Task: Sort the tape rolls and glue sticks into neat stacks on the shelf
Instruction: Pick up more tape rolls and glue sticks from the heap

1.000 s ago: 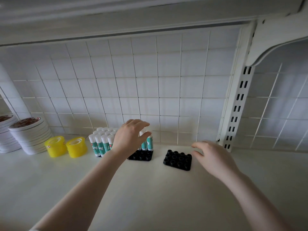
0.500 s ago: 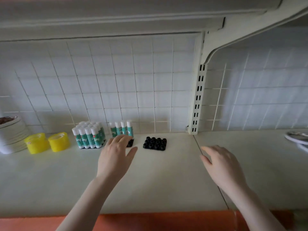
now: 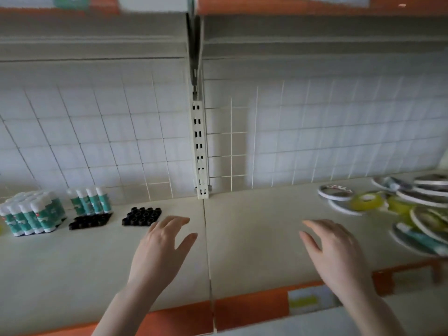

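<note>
From the head view, the left hand [image 3: 160, 251] and right hand [image 3: 337, 255] are hovering over the shelf [image 3: 254, 226], fingers spread, holding nothing. Glue sticks [image 3: 34, 214] are standing far left; tape rolls [image 3: 388, 202] are lying jumbled at right.

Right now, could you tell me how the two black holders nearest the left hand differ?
The left holder carries a single row of four glue sticks along its back edge; the right holder carries none. The left holder sits beside the full block of sticks, while the right holder lies closer to the left hand. Both are black, pocketed and flat on the shelf.
</note>
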